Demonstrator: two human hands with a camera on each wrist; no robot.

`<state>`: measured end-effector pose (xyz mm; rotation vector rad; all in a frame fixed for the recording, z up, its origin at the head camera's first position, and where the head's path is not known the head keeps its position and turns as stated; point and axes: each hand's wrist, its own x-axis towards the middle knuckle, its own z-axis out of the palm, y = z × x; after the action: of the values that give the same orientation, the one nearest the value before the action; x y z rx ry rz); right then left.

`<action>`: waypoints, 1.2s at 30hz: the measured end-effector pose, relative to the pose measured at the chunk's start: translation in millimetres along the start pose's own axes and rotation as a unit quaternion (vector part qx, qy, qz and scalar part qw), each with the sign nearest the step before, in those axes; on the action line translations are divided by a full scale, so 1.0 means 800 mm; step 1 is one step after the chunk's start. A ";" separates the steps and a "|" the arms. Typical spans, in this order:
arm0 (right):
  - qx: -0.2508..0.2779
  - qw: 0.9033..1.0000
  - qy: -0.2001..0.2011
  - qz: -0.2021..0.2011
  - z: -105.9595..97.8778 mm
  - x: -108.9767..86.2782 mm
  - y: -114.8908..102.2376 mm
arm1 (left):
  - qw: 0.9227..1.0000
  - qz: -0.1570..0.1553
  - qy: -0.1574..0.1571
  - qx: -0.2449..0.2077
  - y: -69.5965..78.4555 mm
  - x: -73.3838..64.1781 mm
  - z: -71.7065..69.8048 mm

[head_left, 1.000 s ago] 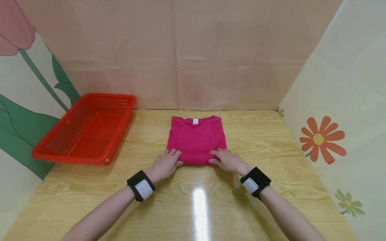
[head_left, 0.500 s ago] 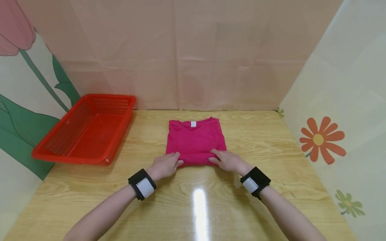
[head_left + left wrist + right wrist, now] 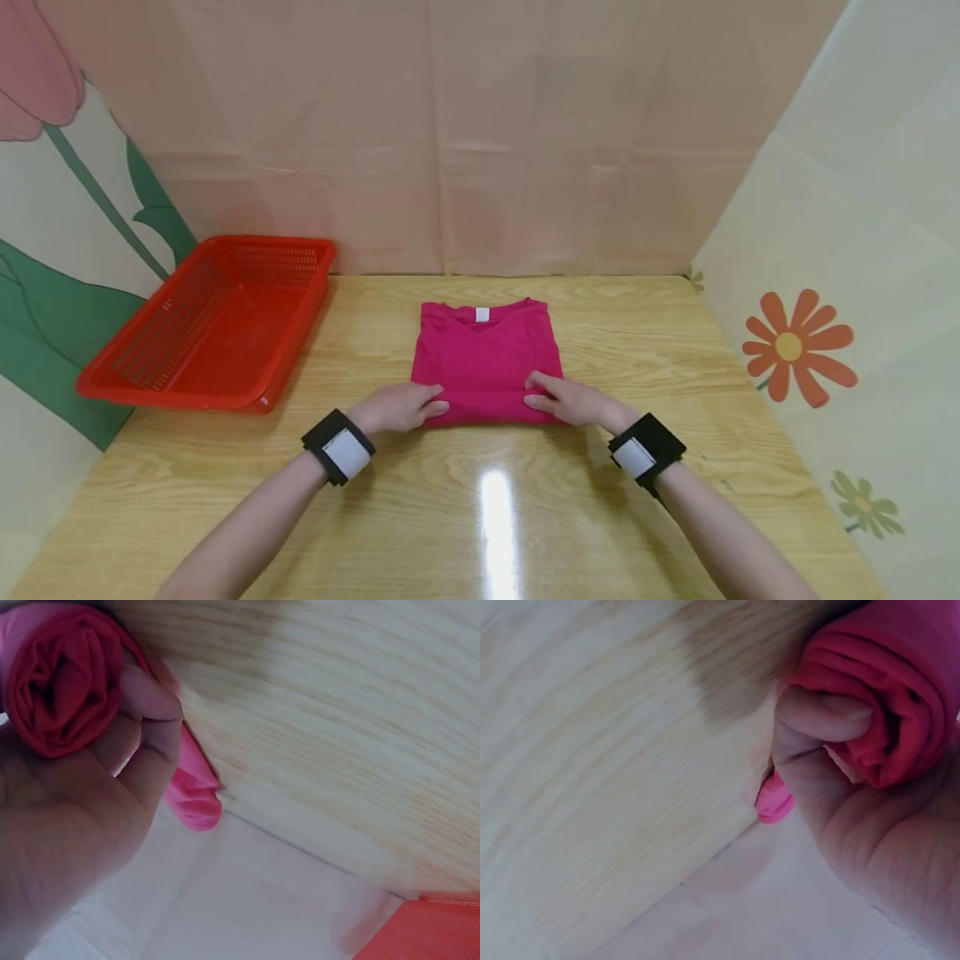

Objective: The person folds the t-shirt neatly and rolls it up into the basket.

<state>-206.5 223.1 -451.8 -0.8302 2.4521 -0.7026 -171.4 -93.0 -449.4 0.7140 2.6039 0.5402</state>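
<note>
A bright pink shirt (image 3: 483, 354) lies on the wooden table, its collar and small white label (image 3: 482, 314) toward the back wall. Its near edge is rolled up into a thick roll (image 3: 483, 408). At the roll's left end my left hand (image 3: 393, 407) grips the cloth; the left wrist view shows fingers and thumb curled about the coiled end (image 3: 61, 682). My right hand (image 3: 581, 403) holds the opposite end, and in the right wrist view the bent forefinger presses into the spiral of fabric (image 3: 900, 724). Both wrists wear black bands.
A red plastic basket (image 3: 270, 333) with slotted sides stands on the left of the table, near the back wall. Pinkish sheeting (image 3: 480, 167) covers that wall. Flower-printed panels (image 3: 862, 250) flank the table (image 3: 637, 333).
The shirt has slid slightly toward me and its front roll looks thicker. My left hand has shifted outward to the roll's end; my right hand has moved a little to the right.
</note>
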 end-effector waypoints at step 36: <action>-0.019 0.995 -0.030 0.090 -0.003 0.013 0.002 | 0.948 0.100 0.176 0.246 0.001 -0.006 0.037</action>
<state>-216.0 217.7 -453.5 -0.6256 2.4541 -0.5581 -153.2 -87.2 -473.1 1.1363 3.0619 0.0582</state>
